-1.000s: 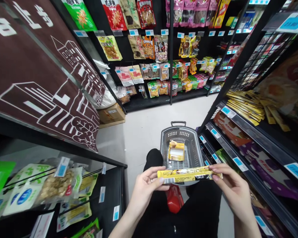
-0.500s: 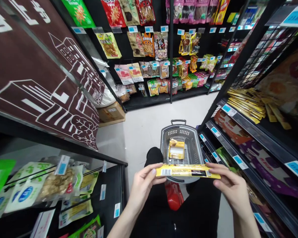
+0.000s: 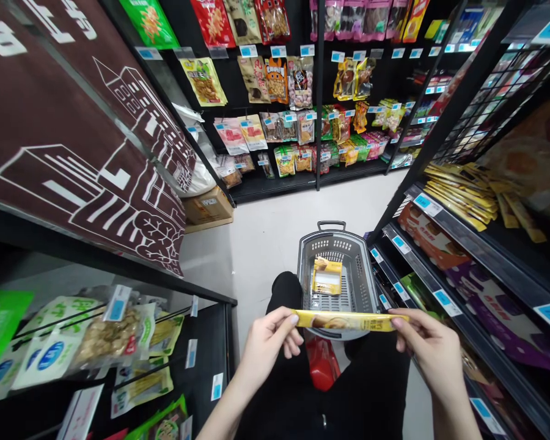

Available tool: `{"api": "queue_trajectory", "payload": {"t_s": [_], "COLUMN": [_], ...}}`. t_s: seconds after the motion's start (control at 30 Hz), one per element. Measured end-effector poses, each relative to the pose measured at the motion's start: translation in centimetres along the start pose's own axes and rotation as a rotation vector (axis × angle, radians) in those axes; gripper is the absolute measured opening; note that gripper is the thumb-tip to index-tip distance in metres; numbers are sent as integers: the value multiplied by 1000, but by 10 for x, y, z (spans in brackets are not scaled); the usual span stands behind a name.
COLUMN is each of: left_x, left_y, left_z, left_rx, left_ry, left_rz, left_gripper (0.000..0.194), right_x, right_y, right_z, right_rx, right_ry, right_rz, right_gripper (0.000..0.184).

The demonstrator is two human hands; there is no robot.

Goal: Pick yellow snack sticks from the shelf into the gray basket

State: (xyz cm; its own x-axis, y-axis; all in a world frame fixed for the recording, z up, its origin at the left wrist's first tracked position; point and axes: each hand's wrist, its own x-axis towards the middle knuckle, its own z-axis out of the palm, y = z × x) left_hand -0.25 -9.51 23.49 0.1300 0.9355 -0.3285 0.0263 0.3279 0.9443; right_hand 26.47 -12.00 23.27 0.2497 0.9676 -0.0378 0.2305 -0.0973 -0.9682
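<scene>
Presently, we judge that the step in hand is the looking over of one slim yellow packet, which is stretched level between the two hands, with a printed side turned up to us. It is in front of the lap and, in our view, it crosses the near end of the grey basket; we cannot tell how high above the rim it is.

For the next move, in our opinion, it would be necessary to free one end while the other stays supported, because the packet is long and may bend. If we wished to lower it into the basket, the yellow pack inside leaves some bare floor beside it.

As for the grip, the left hand pinches one end between thumb and fingers, with its lower fingers curled loosely below. The right hand pinches the opposite end, its thumb on top. In both, thumb and fingers are parted only by the thin packet. Similar slim packets lie piled on the right shelf, well apart from the hands.
</scene>
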Motion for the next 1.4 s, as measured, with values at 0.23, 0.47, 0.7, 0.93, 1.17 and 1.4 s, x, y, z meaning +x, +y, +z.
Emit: {"api": "queue_trajectory", "payload": {"t_s": [0.23,0.47,0.7,0.93,1.17,1.4], "left_x": [-1,65,161,187,188,186], "left_y": [-1,-51,-166,-181,-183,-194], "left_z": [2,-18,-39,-35,-50,-55], "left_rx": [185,634,1181,1190,1139,1207], "left_ry": [-1,110,275,401,318,295], "left_rz": [47,131,-275,-226,-308,-273], "left_gripper": [33,28,72,64,62,70], "right_x": [2,28,119,206,258,283], "right_y": [-12,39,163,306,417,485], "right_z": [2,-7,44,135,202,239], "right_rx": [-65,-72,-450,-554,-743,-856], "right_ry": [50,100,17,22,-101,-214], "right_rz": [72,178,209,406,453,497], "right_gripper": [31,41,30,26,24,29]}}
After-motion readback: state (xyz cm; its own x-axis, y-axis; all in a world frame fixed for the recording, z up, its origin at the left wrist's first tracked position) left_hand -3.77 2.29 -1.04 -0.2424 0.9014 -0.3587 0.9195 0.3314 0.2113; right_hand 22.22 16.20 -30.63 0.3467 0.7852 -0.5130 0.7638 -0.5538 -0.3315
